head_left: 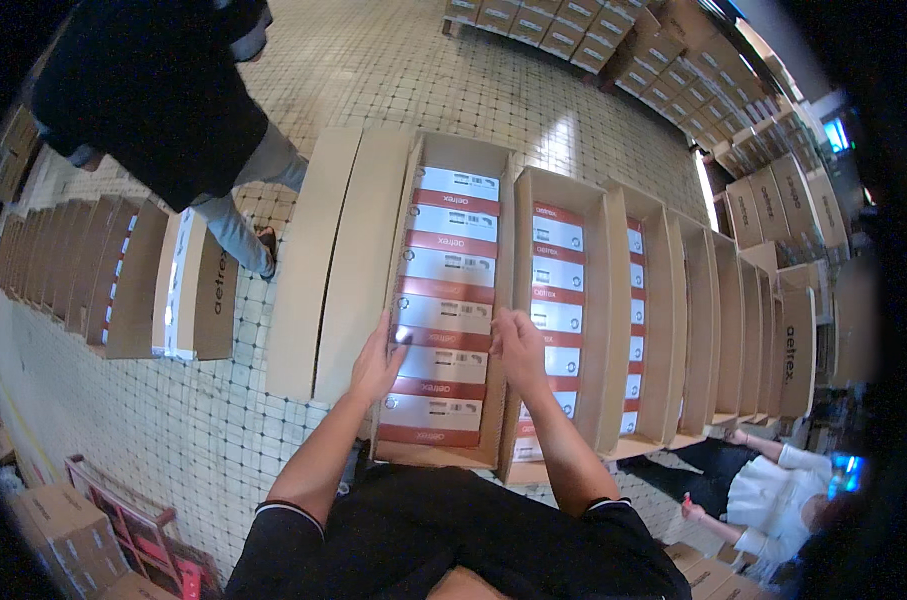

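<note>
A long open cardboard carton lies in front of me, holding a row of white and red shoe boxes. My left hand is at the carton's left edge, fingers stretched out and thumb apart over the shoe boxes. Across from it, my right hand is closed with its fingers curled over the right wall's upper edge. Part of that wall is hidden under the hand. Upright flaps or panels of plain cardboard stand along the left side.
To the right stands a row of similar open cartons, some showing shoe boxes. Another row is at the left, beside a person in dark clothing. A second person in white is at lower right. Stacked cartons line the back; a red cart stands lower left.
</note>
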Tool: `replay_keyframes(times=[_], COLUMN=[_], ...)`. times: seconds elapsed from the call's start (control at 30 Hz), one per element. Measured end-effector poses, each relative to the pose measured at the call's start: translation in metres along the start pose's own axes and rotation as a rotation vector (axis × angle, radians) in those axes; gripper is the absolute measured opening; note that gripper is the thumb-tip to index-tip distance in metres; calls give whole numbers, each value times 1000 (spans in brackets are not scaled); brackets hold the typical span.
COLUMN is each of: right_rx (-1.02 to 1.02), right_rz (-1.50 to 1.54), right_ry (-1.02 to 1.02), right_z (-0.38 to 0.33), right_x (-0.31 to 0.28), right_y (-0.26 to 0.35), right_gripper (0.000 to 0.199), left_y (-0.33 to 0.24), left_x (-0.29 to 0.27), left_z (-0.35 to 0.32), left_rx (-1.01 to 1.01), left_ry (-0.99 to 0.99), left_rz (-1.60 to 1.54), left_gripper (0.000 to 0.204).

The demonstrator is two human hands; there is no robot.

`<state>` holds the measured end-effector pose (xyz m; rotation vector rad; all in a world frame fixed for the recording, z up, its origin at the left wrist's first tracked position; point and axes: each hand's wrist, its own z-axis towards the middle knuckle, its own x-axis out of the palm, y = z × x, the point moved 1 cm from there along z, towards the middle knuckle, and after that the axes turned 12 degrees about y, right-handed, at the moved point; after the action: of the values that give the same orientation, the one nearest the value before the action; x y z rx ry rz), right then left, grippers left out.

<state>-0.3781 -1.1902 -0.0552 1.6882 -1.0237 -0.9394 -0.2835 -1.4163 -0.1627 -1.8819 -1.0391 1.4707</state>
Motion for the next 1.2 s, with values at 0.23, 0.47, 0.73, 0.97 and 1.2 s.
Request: replay_keyframes(times=[0.23,0.47,0.73,0.97,1.2], right_rx=[252,94,287,244,368], right_rz=[-50,-630,-1053,-1197,-842], right_ry=[189,283,219,212,-86], right_z=[-106,-129,-77,-71,-78], right_x=[126,297,312,311,300], right_y=[-39,-98,-137,-140,-162], right_gripper=[33,67,100,95,66], left_y=[121,210,225,220,208], left_x=[-51,-96,-132,-147,-154], left_z=[-115,-113,-122,-132,-119], left_rx=[-64,-94,24,-130,-322], left_ry=[-88,93,191,131,199], left_rz=[401,585,347,101,153], left_gripper=[92,120,90,66,38])
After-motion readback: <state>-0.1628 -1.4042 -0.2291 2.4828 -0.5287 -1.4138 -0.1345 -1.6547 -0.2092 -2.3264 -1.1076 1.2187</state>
